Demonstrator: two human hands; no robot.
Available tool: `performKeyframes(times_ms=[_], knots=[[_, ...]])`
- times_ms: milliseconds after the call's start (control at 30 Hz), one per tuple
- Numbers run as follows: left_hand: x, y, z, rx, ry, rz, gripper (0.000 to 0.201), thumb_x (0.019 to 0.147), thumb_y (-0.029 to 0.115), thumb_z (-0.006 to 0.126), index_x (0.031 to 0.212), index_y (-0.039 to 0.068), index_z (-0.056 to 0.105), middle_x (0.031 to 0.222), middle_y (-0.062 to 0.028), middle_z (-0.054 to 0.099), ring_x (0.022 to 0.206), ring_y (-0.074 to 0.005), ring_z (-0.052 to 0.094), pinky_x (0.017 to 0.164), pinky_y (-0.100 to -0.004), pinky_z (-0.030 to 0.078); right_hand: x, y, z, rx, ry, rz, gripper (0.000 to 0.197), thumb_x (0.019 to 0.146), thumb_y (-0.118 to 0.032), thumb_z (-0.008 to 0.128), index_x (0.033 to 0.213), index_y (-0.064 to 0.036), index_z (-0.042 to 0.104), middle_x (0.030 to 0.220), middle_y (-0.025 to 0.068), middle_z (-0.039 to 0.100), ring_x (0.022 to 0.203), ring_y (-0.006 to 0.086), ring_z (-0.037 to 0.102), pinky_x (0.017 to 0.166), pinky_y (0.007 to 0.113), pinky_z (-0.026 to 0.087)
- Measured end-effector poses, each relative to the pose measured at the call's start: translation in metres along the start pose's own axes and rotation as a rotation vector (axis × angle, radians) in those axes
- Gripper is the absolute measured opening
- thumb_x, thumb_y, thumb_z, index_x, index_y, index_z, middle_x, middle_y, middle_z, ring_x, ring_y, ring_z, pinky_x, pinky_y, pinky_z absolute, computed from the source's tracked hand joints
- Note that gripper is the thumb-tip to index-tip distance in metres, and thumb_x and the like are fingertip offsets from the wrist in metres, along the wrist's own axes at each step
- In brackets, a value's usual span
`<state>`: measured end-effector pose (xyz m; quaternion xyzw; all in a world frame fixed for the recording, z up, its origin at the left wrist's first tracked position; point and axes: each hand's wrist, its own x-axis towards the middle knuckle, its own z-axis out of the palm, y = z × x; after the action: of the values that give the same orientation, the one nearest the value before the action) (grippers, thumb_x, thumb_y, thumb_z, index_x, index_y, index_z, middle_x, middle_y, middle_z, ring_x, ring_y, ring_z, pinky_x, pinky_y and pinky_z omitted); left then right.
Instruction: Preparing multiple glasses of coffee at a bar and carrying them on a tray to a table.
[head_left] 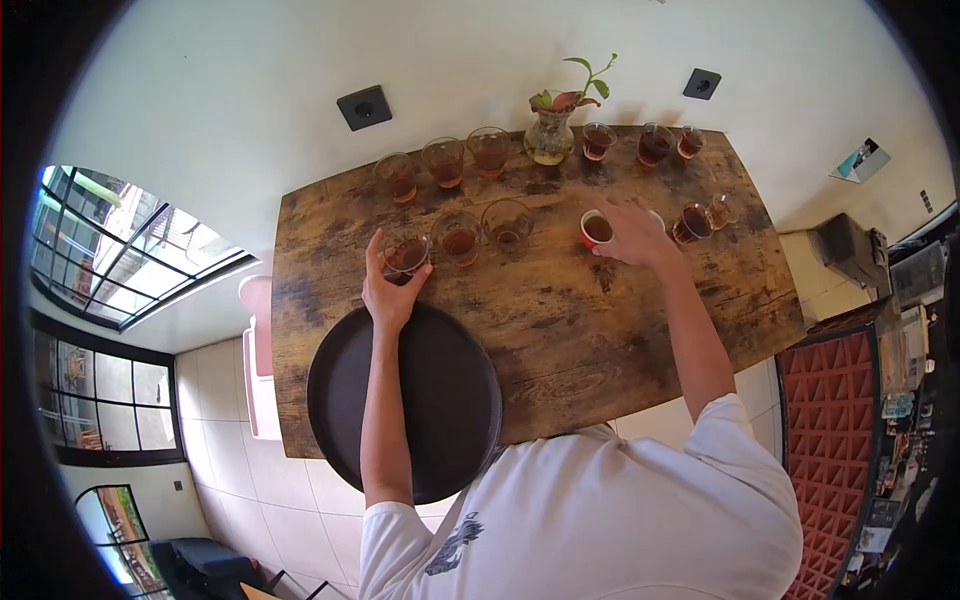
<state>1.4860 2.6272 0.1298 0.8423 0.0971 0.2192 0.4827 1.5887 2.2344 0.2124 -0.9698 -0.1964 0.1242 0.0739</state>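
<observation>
Near the table's left side, my left hand point(388, 292) has its thumb and fingers around a clear glass point(406, 262) of dark brown drink. My right hand point(634, 236) reaches over a red cup point(596, 231) with dark liquid inside, thumb and fingers at its rim. Part of a pale rim shows behind that hand; what it belongs to is mostly hidden. Right of the held glass stand two more glasses, one with brown drink point(459, 246) and one with only a little point(508, 236). Under my left forearm lies a round black tray point(455, 400), overhanging the table's near edge.
Along the back of the wooden table point(560, 330) stand several glasses of brown drink point(446, 168) and a glass vase point(549, 140) with a plant. More small glasses point(692, 226) stand at the right. A pink chair point(260, 350) is beside the left edge; a wall rises behind.
</observation>
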Motion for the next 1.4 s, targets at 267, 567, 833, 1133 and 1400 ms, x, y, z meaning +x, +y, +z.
performKeyframes(times_ms=[267, 567, 833, 1133, 1400], knots=[[-0.001, -0.003, 0.000, -0.023, 0.013, 0.052, 0.094, 0.075, 0.034, 0.091, 0.153, 0.020, 0.041, 0.120, -0.0171, 0.070, 0.110, -0.0320, 0.070, 0.093, -0.0443, 0.055, 0.008, -0.013, 0.010, 0.082, 0.065, -0.043, 0.083, 0.080, -0.029, 0.082, 0.151, -0.0151, 0.041, 0.140, 0.0180, 0.059, 0.135, 0.0331, 0.052, 0.125, 0.056, 0.020], [-0.003, 0.003, 0.002, -0.016, 0.013, 0.042, 0.091, 0.076, 0.028, 0.091, 0.152, 0.018, 0.042, 0.116, -0.0129, 0.072, 0.106, -0.0268, 0.072, 0.091, -0.0422, 0.056, 0.011, -0.028, 0.018, 0.178, 0.054, -0.093, 0.083, 0.083, -0.028, 0.080, 0.154, -0.0176, 0.038, 0.150, 0.0180, 0.051, 0.139, 0.0361, 0.047, 0.125, 0.057, 0.018], [0.001, -0.003, 0.003, -0.001, 0.024, 0.072, 0.090, 0.076, 0.026, 0.090, 0.152, 0.018, 0.042, 0.114, -0.0137, 0.073, 0.106, -0.0264, 0.072, 0.090, -0.0399, 0.056, -0.031, -0.004, 0.008, 0.039, 0.413, -0.067, 0.089, 0.079, -0.030, 0.085, 0.153, -0.0160, 0.038, 0.148, 0.0174, 0.050, 0.138, 0.0368, 0.047, 0.122, 0.056, 0.024], [0.000, -0.005, 0.002, -0.012, 0.028, 0.063, 0.092, 0.076, 0.026, 0.091, 0.153, 0.018, 0.042, 0.118, -0.0145, 0.071, 0.107, -0.0267, 0.072, 0.090, -0.0400, 0.057, -0.039, 0.019, 0.003, 0.100, 0.211, 0.409, 0.088, 0.080, -0.023, 0.084, 0.153, -0.0087, 0.036, 0.141, 0.0236, 0.054, 0.127, 0.0411, 0.056, 0.108, 0.049, 0.046], [-0.001, 0.003, 0.004, -0.013, 0.038, 0.055, 0.092, 0.075, 0.024, 0.091, 0.153, 0.017, 0.041, 0.115, -0.0138, 0.072, 0.105, -0.0255, 0.072, 0.088, -0.0391, 0.057, -0.032, 0.009, 0.018, 0.116, 0.390, 0.191, 0.087, 0.081, -0.019, 0.083, 0.153, -0.0062, 0.035, 0.137, 0.0254, 0.056, 0.120, 0.0427, 0.060, 0.102, 0.050, 0.051]])
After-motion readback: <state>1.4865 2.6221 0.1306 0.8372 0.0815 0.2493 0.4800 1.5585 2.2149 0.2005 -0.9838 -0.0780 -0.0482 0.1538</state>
